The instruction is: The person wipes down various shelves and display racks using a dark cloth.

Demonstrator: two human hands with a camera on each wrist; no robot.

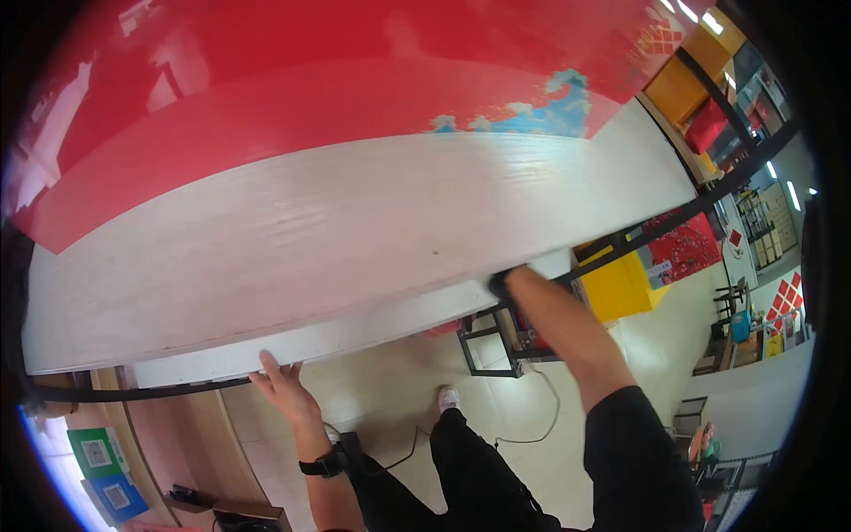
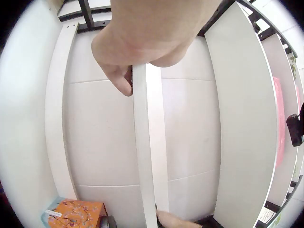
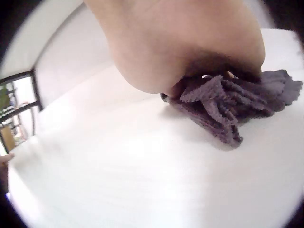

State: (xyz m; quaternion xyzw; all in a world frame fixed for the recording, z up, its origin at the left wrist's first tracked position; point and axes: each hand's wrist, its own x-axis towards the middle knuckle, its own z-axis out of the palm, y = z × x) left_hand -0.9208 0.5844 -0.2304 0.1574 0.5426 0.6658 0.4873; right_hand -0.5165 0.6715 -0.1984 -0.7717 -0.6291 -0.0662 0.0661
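A white upper shelf (image 1: 355, 230) lies above a white lower shelf (image 1: 372, 332). My left hand (image 1: 288, 390) is at the lower shelf's front edge; in the left wrist view the hand (image 2: 147, 38) straddles a narrow white board (image 2: 144, 142), thumb and fingers on opposite sides. My right hand is hidden under the upper shelf in the head view, with a black band (image 1: 501, 284) at the wrist. In the right wrist view the right hand (image 3: 185, 42) grips a crumpled dark purple cloth (image 3: 228, 104) against a white surface (image 3: 123, 166); its fingertips are mostly hidden.
A glossy red panel (image 1: 292, 89) stands behind the upper shelf. Black frame bars (image 1: 709, 191) run along the right side. Beneath are a black-framed stool (image 1: 492, 371), a yellow box (image 1: 620, 288) and a cable (image 1: 557, 408) on the floor. An orange patterned box (image 2: 78, 213) shows in the left wrist view.
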